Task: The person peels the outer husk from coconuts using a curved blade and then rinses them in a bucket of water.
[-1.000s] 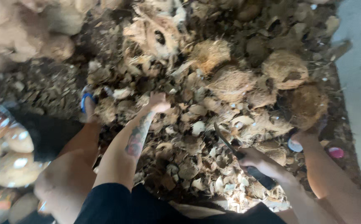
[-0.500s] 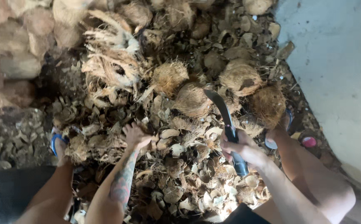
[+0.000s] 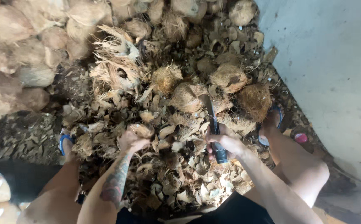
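Note:
My right hand grips the dark handle of a curved knife whose blade points up toward a round husked coconut. My left hand rests on the pile of brown husk chips, fingers closed on a shell piece. Three more fibrous coconuts lie close by, one above the hands, one to the right of it and one beside my right foot.
Whole pale coconuts are heaped at the upper left. A torn fibrous husk lies in the middle top. A grey wall stands at the right. My feet wear blue sandals, left and right.
The view has shifted, so the pile sits higher and further right. My right hand with the knife has moved up toward the coconut. My left hand has closed on a shell piece.

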